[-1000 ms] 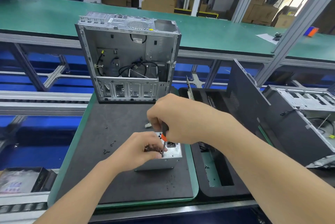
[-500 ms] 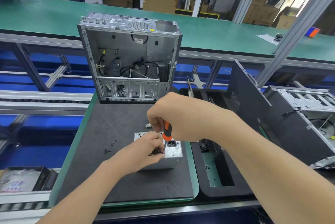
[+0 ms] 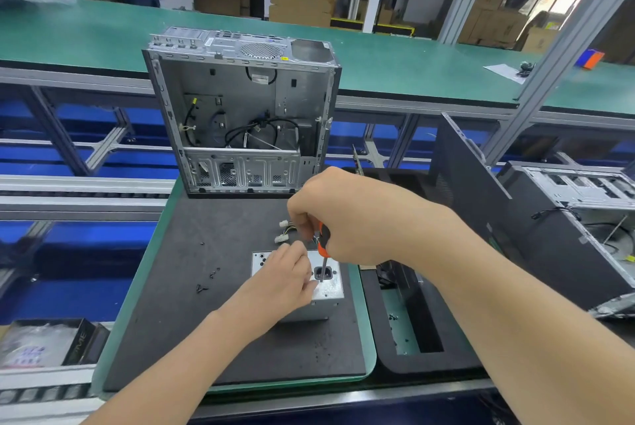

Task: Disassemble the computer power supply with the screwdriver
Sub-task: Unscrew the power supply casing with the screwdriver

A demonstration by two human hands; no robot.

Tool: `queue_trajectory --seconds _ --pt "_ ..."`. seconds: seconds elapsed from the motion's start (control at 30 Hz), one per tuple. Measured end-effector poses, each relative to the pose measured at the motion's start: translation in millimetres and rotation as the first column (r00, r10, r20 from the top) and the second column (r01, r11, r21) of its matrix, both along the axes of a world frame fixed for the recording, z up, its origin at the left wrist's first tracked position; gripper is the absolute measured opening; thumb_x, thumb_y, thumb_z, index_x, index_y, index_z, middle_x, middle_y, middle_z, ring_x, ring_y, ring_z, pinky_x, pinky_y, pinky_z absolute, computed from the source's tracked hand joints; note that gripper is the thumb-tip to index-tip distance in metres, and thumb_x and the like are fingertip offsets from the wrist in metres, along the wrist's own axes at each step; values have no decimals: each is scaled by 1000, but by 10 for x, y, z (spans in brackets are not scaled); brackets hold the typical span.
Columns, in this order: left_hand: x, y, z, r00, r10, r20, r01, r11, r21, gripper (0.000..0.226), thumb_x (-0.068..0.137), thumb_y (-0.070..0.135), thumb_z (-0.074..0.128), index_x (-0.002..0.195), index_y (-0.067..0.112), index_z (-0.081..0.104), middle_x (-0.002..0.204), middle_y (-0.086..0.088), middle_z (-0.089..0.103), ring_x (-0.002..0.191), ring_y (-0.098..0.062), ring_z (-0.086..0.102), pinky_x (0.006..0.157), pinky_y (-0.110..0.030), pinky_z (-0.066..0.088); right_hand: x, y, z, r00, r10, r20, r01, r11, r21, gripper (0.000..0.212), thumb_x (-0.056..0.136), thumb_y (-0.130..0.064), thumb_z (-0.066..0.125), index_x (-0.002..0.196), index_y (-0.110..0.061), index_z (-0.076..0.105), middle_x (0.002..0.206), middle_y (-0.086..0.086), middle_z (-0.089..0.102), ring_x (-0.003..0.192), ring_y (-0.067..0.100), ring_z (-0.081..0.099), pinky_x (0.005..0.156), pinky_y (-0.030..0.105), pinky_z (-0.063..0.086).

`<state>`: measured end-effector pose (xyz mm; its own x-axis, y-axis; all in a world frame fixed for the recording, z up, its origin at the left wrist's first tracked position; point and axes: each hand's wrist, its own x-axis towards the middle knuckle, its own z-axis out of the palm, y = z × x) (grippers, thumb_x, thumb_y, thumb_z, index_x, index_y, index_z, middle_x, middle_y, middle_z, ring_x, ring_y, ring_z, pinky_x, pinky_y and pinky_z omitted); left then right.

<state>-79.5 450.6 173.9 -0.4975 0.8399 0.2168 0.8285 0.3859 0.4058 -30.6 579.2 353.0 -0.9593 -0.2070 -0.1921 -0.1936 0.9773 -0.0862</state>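
The silver power supply (image 3: pixel 330 291) stands on the black mat (image 3: pixel 213 338), its socket face turned up. My left hand (image 3: pixel 283 282) lies on that face with bent fingers reaching its far edge, and the thumb tip sits beside the screwdriver shaft. My right hand (image 3: pixel 347 218) grips the orange and black screwdriver (image 3: pixel 323 246) from above. The shaft points straight down, and the tip meets the top face at the black power socket (image 3: pixel 324 274). White cable connectors (image 3: pixel 281 234) of the supply lie just behind it.
An open, gutted computer case (image 3: pixel 240 115) stands upright at the back of the mat. Loose black screws (image 3: pixel 210 276) lie left of the supply. To the right are a black foam tray (image 3: pixel 412 356), a dark side panel (image 3: pixel 470 204) and another case (image 3: pixel 577 218).
My left hand has slid from gripping the supply's near side to lying across its top, fingers toward the far edge. The screwdriver stays upright over the socket face.
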Motion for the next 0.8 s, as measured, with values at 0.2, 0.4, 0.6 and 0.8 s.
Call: queue_trajectory --seconds 0.2,0.4,0.6,0.8 --pt "-374 -148 -121 937 260 233 -294 948 125 31 105 14 56 75 7 53 94 -11 50 92 -22 48 82 -36 38 44 28 14 999 -30 -41 28 998 -49 18 83 -7 63 89 -24 58 90 -10 46 95 25 60 78 46 58" --pt "-943 -856 -627 703 576 418 -684 708 174 20 106 26 56 88 20 61 97 -2 62 91 -1 54 80 -30 36 -146 -38 -154 982 -69 -178 30 976 -214 17 83 -8 63 94 -21 64 84 -16 45 91 14 51 78 40 54" --pt "-894 -1266 -1163 596 699 394 -752 659 -31 11 96 16 73 88 11 80 90 -3 74 79 -18 63 76 -32 45 -404 -268 -404 974 -115 -196 45 943 -330 12 84 -13 64 92 -21 61 87 -6 59 96 17 52 82 42 52" --pt "-807 -1284 -1345 588 711 387 -763 646 -27 5 92 21 79 90 20 83 92 -3 73 86 -24 68 83 -46 56 -512 -359 -557 965 -179 -192 98 924 -369 12 83 -14 65 88 -23 60 88 -5 59 91 19 57 79 43 53"
